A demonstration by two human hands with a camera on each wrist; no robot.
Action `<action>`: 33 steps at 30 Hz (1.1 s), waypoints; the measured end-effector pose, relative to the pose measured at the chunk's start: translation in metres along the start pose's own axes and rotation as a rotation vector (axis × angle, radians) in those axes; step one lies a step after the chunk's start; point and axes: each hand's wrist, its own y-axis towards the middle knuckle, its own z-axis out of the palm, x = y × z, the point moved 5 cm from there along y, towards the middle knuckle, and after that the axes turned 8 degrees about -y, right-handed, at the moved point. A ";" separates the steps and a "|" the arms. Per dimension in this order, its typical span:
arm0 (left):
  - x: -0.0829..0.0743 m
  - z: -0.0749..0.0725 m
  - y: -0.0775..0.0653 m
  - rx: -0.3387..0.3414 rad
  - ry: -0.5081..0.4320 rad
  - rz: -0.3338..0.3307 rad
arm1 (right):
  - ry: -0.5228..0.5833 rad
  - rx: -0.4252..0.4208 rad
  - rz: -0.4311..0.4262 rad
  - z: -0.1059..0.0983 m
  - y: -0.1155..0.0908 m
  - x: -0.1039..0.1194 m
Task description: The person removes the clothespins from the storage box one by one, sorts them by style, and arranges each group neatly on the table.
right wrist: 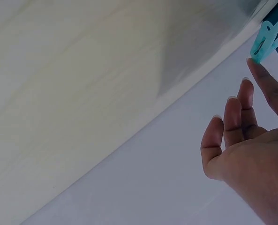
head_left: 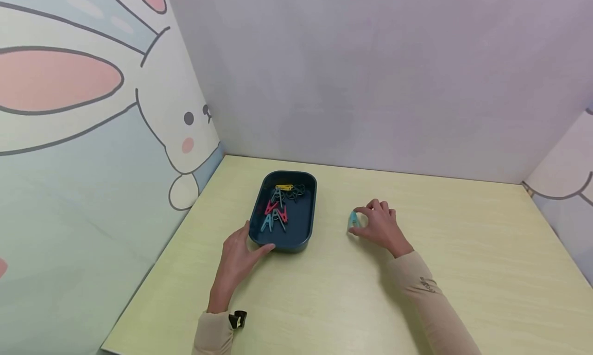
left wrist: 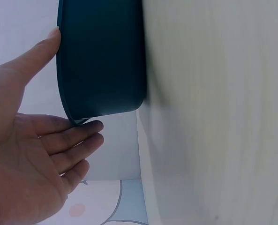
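Observation:
A dark blue plastic box (head_left: 298, 216) stands on the table, holding red clothespins (head_left: 282, 214), pale blue clothespins (head_left: 267, 223) and a yellow clip (head_left: 284, 187). My left hand (head_left: 238, 257) touches the box's near left corner. In the left wrist view, the thumb of this hand (left wrist: 26, 154) rests at the rim and its fairly straight fingers lie along the corner's outside. To the right of the box, my right hand (head_left: 382, 226) pinches a turquoise clothespin (head_left: 353, 220) between thumb and index finger. The right wrist view shows this clothespin (right wrist: 265, 42) at the index fingertip; the thumb is mostly cut off.
Dark wire-like pieces (head_left: 296, 191) lie at the far end inside the box. The pale wooden table (head_left: 324, 303) meets a plain light wall (head_left: 370, 87) at the back. A wall with a rabbit picture (head_left: 176, 113) borders its left side.

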 end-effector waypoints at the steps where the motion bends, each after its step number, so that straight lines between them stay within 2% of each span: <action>1: 0.000 0.000 0.000 0.002 0.000 -0.004 | 0.003 0.004 -0.001 0.000 0.000 -0.001; 13: 0.002 0.001 0.001 0.013 0.007 -0.024 | 0.009 0.055 0.010 0.003 -0.001 -0.002; 24: 0.001 0.000 0.000 0.014 0.002 -0.033 | -0.037 0.073 0.021 0.004 -0.001 -0.003; 33: 0.002 0.001 0.000 0.006 -0.004 -0.008 | -0.057 0.106 0.037 0.006 -0.002 -0.003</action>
